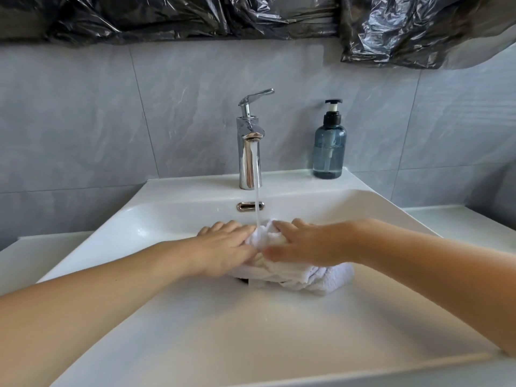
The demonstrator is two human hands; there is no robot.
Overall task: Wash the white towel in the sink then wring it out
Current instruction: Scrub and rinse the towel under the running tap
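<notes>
— How are the hands placed, and what is held by them?

— The white towel [290,270] is gripped by both. The left hand [223,248], in the middle of the frame, is laid on the left part of the cloth with its fingers bent down over it. The right hand [304,244] is closed around the bunched top of the towel, the thumb pressed on the near side. Neither hand is released.

— Where is the towel found?

— It is kept low in the sink [173,317], at the center of the frame, over the drain. A thin stream of water [257,191] is poured on its raised top, between the two hands.

— What can be said about materials and shapes?

— The towel is soft, ribbed terry, crumpled and wet. The sink is smooth white ceramic, wide and rectangular. The faucet [249,152] is polished chrome with its lever lifted.

— What else is seen around?

— A blue-grey transparent soap bottle [329,146] with a black pump is stood on the sink ledge, right of the faucet. Grey marbled tiles [83,121] are seen behind, and black plastic sheeting [195,15] is hung along the top of the frame. The lower edge of the towel is partly hidden by the hands.
</notes>
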